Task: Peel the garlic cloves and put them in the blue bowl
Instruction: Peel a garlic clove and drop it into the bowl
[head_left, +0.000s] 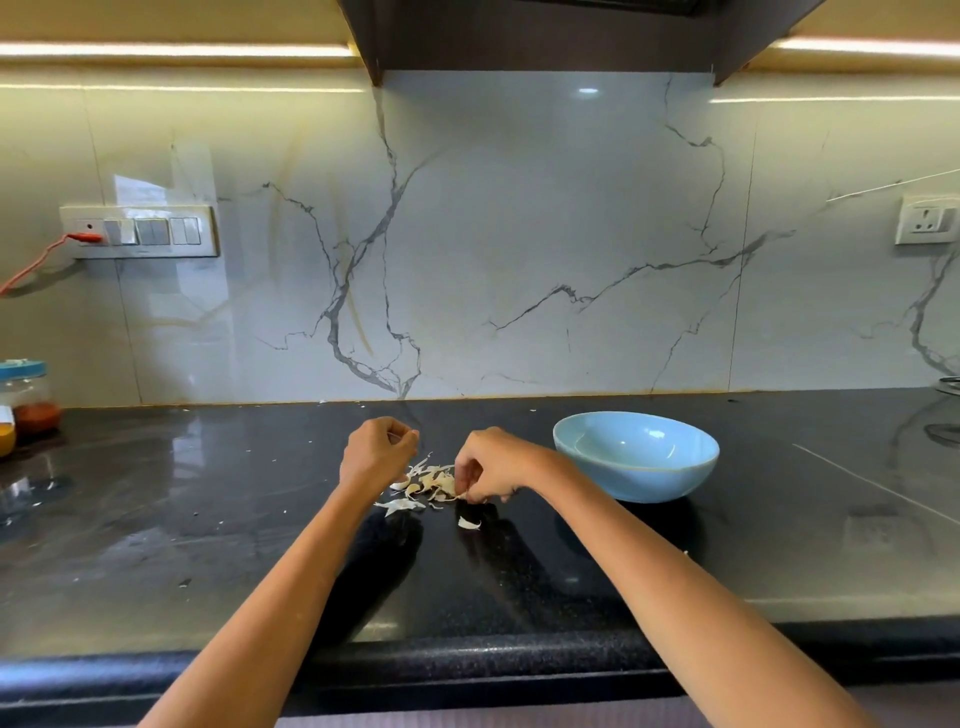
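Note:
A light blue bowl (639, 483) stands on the black counter to the right of my hands, and its inside looks bare. A small pile of garlic cloves and papery skins (426, 486) lies between my hands. One loose pale piece (468, 523) lies just in front of the pile. My left hand (379, 452) hovers over the pile's left side with its fingers curled round a small garlic clove, which is mostly hidden. My right hand (491, 465) reaches down at the pile's right edge and pinches a strip of garlic skin (461, 496) with its fingertips.
The black counter (208, 545) has scattered skin flakes on its left part. Jars with a blue lid and red contents (28, 400) stand at the far left. A switch panel (140, 231) with a red cable and a wall socket (927, 221) sit on the marble backsplash.

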